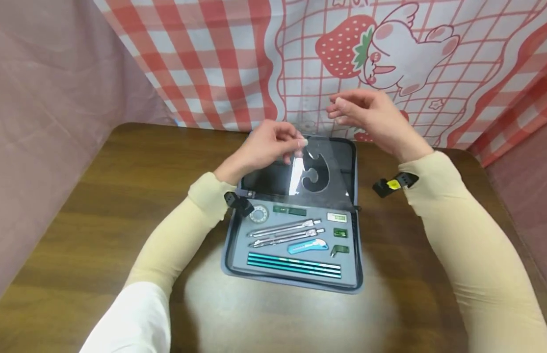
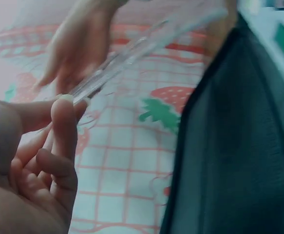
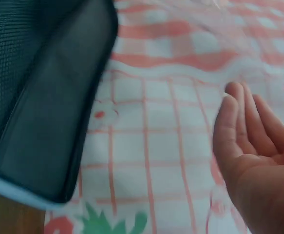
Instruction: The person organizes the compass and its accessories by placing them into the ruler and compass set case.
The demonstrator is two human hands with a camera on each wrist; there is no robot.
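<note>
My left hand (image 1: 273, 142) pinches a clear plastic drawing template (image 2: 127, 58) between thumb and fingertips. The see-through template has a curved cutout and hangs tilted over the lid of an open zip case (image 1: 227, 260); its outer outline is hard to make out. My right hand (image 1: 366, 115) is raised to the right, apart from the template, fingers loosely bent and holding nothing. In the right wrist view, the palm and fingers (image 3: 227, 126) show beside the dark lid (image 3: 54, 112).
The case's grey tray (image 1: 242, 272) holds two metal compasses (image 1: 286, 233), a blue cutter (image 1: 307, 246), several green pencils (image 1: 294, 264), an eraser (image 1: 337, 217), a green sharpener (image 1: 340, 233) and a round ring (image 1: 258, 214). Behind the wooden table (image 1: 101, 211) hangs a checked cloth (image 1: 220, 63).
</note>
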